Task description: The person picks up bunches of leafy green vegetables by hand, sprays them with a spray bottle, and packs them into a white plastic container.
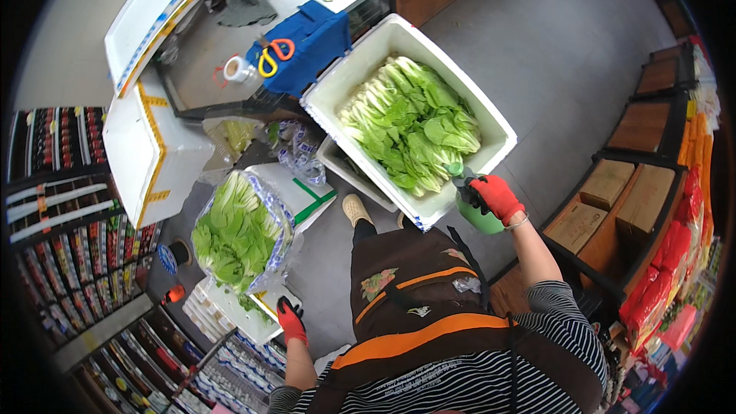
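My right hand (495,200), in a red and black work glove, grips a green spray bottle (480,217) by its dark trigger head. The bottle's nozzle is over the near corner of a white foam box (489,103). Leafy greens with pale stalks (414,126) lie bundled in rows inside that box. My left hand (291,319), gloved alike, hangs low beside a white foam box (267,330) with nothing visible in it. Just beyond it, more leafy greens (236,230) fill a plastic-lined container (283,244).
Orange-and-yellow-handled scissors (276,57) lie on blue cloth (310,40) at the counter edge. A large foam box (149,149) stands at left near stocked shelves (69,253). Wooden shelving with cardboard boxes (606,184) lines the right. Clear plastic packaging (299,152) lies between the boxes.
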The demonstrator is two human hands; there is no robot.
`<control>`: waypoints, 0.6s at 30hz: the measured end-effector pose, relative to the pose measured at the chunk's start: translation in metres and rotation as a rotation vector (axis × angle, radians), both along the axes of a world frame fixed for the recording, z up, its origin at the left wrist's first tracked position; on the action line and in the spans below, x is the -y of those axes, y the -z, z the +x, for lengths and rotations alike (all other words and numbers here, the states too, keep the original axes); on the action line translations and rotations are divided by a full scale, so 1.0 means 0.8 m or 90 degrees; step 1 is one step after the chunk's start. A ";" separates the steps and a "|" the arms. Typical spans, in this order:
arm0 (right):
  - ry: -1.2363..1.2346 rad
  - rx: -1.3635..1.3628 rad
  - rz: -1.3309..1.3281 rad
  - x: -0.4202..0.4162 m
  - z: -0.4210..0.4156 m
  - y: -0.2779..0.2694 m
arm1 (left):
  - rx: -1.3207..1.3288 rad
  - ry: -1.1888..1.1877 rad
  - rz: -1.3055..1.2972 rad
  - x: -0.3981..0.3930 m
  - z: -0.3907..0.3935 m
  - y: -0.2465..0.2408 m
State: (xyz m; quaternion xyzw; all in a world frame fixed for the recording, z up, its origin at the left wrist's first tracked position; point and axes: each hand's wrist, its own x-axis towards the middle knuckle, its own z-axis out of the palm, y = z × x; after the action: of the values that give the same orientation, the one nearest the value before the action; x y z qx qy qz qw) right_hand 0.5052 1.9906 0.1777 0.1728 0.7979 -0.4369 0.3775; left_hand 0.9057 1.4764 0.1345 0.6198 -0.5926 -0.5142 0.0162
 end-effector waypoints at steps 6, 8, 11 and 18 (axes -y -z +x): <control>0.020 -0.095 -0.010 0.010 0.035 0.023 | -0.045 -0.019 -0.049 0.098 -0.001 -0.002; -0.093 -0.207 0.027 0.017 0.042 0.028 | -0.050 -0.007 -0.063 0.126 0.005 -0.002; -0.068 -0.203 0.134 0.027 0.056 0.033 | -0.035 0.050 -0.144 0.182 0.020 0.004; 0.091 -0.147 0.137 0.079 0.093 0.001 | 0.033 0.125 -0.380 0.321 0.073 0.017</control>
State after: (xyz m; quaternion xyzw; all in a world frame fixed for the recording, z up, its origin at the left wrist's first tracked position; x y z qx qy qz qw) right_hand 0.5794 1.9277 0.1771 0.2171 0.8638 -0.3916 0.2310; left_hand 0.9640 1.2195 0.1209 0.5406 -0.7744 -0.3008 0.1324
